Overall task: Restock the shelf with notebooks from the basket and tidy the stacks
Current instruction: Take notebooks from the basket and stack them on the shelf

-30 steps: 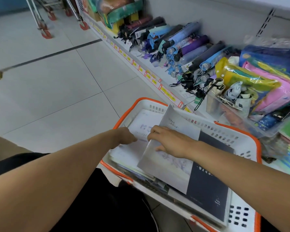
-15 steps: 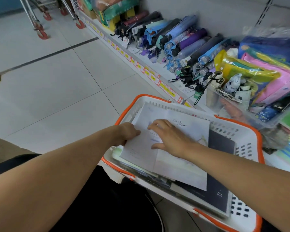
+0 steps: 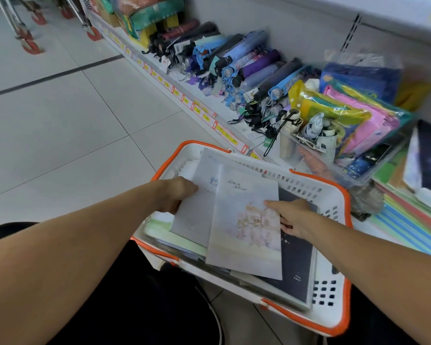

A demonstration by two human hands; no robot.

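A white basket with an orange rim (image 3: 345, 267) stands on the floor in front of me, full of notebooks. Two pale notebooks lie raised over it: a grey-white one (image 3: 197, 210) on the left and a pastel floral one (image 3: 246, 232) overlapping it on the right. My left hand (image 3: 174, 192) grips the left edge of the grey-white notebook. My right hand (image 3: 291, 215) holds the right edge of the floral notebook, thumb on its cover. A dark navy notebook (image 3: 296, 270) lies beneath them in the basket. Stacked notebooks (image 3: 408, 220) fill the low shelf at the right.
Folded umbrellas (image 3: 246, 68) line the low shelf behind the basket. A clear bin of colourful pouches (image 3: 346, 125) sits beside them. Yellow price tags (image 3: 197, 109) run along the shelf edge. Trolley wheels (image 3: 30, 43) stand on the tiled floor at far left.
Both hands have lifted the two pale notebooks and fanned them apart. My right hand slid from the top of the cover to its right edge.
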